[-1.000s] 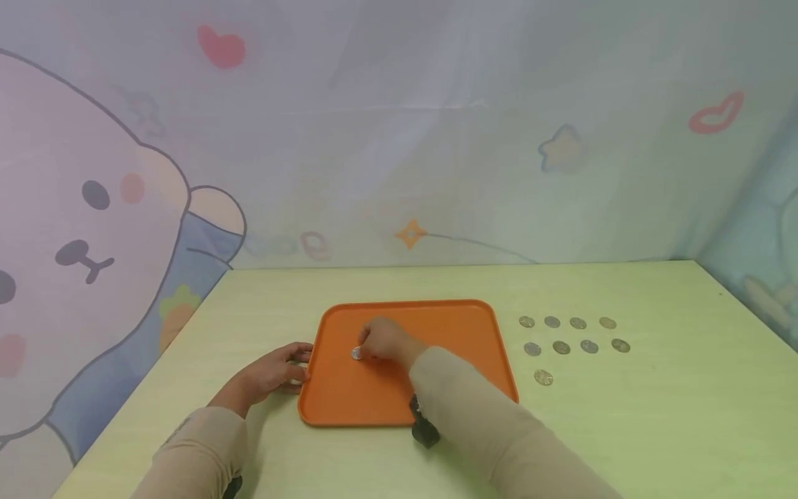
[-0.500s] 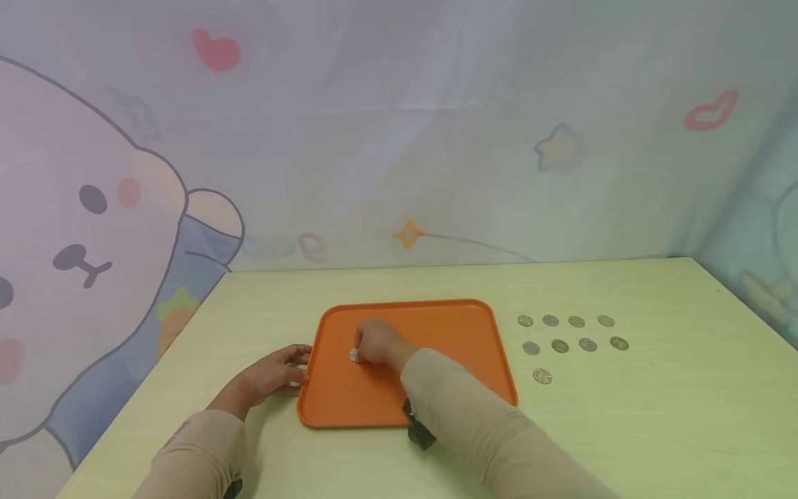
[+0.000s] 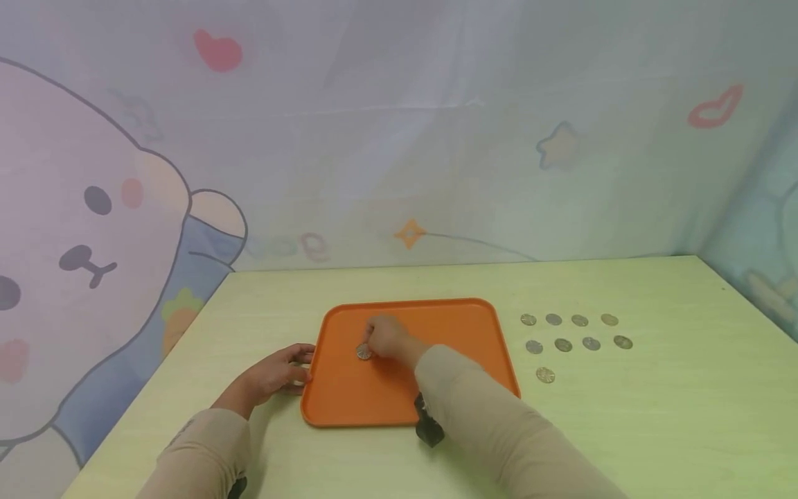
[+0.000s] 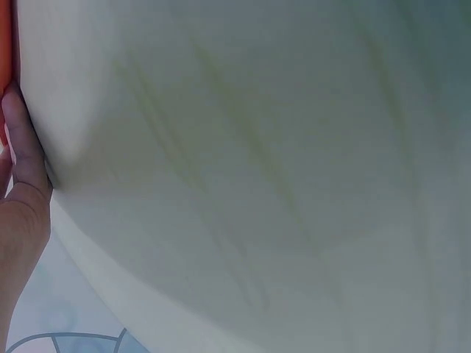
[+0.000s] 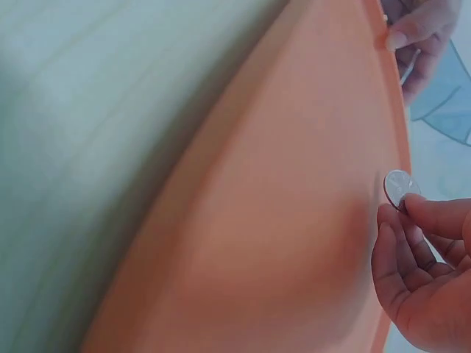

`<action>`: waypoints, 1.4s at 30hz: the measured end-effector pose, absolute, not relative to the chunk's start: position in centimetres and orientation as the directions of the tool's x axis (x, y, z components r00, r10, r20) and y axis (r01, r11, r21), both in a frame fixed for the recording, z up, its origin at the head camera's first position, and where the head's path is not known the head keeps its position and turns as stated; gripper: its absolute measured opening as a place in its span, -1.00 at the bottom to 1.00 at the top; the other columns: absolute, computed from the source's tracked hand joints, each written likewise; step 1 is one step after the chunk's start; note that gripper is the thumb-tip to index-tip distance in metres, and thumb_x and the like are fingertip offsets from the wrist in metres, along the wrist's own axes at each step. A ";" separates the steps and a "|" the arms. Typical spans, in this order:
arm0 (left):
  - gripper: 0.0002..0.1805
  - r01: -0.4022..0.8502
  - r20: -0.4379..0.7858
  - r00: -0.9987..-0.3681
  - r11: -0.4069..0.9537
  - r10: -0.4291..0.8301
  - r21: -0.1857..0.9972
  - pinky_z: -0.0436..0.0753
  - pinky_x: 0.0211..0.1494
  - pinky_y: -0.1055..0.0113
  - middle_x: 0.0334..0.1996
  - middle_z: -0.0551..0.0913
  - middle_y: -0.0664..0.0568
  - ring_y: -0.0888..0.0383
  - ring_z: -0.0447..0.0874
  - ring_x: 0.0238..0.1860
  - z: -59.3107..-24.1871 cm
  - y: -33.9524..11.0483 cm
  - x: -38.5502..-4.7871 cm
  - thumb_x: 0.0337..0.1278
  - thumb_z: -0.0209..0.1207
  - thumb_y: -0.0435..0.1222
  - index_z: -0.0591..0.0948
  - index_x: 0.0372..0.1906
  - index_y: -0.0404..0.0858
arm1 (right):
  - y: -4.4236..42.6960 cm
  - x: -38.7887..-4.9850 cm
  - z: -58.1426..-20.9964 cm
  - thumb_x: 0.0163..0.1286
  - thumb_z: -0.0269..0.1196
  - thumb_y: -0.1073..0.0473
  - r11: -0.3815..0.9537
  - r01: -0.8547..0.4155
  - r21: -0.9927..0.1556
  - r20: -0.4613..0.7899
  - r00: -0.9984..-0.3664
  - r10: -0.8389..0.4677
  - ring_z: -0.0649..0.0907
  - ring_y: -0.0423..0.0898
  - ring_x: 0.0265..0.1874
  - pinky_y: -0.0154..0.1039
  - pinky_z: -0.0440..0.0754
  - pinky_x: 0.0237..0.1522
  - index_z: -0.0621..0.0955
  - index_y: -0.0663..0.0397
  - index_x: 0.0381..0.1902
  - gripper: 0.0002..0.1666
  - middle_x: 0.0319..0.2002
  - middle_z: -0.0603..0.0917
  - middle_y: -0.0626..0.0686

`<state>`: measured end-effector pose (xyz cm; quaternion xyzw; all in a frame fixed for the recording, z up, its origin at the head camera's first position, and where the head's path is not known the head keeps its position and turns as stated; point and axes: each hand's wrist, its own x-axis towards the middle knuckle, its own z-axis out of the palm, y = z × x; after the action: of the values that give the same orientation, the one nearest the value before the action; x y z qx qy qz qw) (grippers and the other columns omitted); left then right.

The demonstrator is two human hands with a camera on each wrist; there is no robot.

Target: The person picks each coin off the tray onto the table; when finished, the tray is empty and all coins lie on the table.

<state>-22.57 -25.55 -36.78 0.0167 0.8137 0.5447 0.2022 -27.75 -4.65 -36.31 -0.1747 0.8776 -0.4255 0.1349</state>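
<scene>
In the head view an orange tray [image 3: 349,402] lies on the table. My right hand [image 3: 388,337] is over its left half and pinches a silver-coloured coin [image 3: 364,352]. The right wrist view shows that coin [image 5: 399,187] tilted between thumb and fingertips, with the other fingers curled. Whether its edge touches the tray, I cannot tell. At the tray's left rim rests my left hand [image 3: 277,372], its fingers spread loosely against the outer side. In the left wrist view only part of the left hand [image 4: 26,162] appears, beside a strip of orange.
Several coins [image 3: 564,344] lie flat in rows on the pale yellow-green table [image 3: 679,416], right of the tray. Behind the table hangs a printed cloth backdrop [image 3: 436,138]. A bear is printed on its left part.
The coin in my right hand has turned, so more of its face shows now. My left hand stays at the tray's rim. The coins on the table have not moved.
</scene>
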 end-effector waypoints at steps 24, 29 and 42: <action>-0.39 -0.232 -0.334 -0.920 0.405 0.203 0.885 0.51 -0.16 0.19 0.02 0.25 -0.22 0.07 0.43 -0.21 -37.0 -25.4 -22.8 -0.14 -0.01 -0.54 0.16 0.16 -0.44 | -0.2 -25.6 -34.3 0.10 0.10 0.46 0.244 -0.098 -0.965 -0.035 -0.873 -0.486 0.54 -0.09 -0.46 -0.17 0.55 -0.34 0.42 0.36 -0.39 -0.91 -0.40 0.50 0.15; -0.38 -0.214 -0.323 -0.920 0.405 0.222 0.889 0.51 -0.17 0.19 0.02 0.25 -0.23 0.09 0.43 -0.22 -36.8 -25.4 -22.7 -0.15 0.00 -0.53 0.15 0.16 -0.46 | 1.5 -25.0 -34.0 0.14 0.08 0.45 0.204 -0.084 -0.975 -0.030 -0.864 -0.503 0.54 -0.04 -0.37 -0.15 0.54 -0.29 0.40 0.34 -0.36 -0.91 -0.34 0.48 0.18; -0.37 -0.216 -0.324 -0.926 0.432 0.194 0.875 0.51 -0.17 0.18 0.04 0.26 -0.24 0.07 0.45 -0.20 -36.8 -25.3 -22.8 -0.15 0.00 -0.53 0.15 0.17 -0.45 | 6.9 -24.2 -34.5 0.09 0.10 0.42 0.220 -0.081 -0.972 -0.032 -0.884 -0.467 0.54 -0.10 -0.41 -0.17 0.54 -0.30 0.42 0.37 -0.40 -0.90 -0.36 0.51 0.15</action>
<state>-22.80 -25.26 -36.80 -0.0068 0.8241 0.5328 0.1922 -24.25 6.86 -34.51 -0.1791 0.7644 -0.5981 0.1611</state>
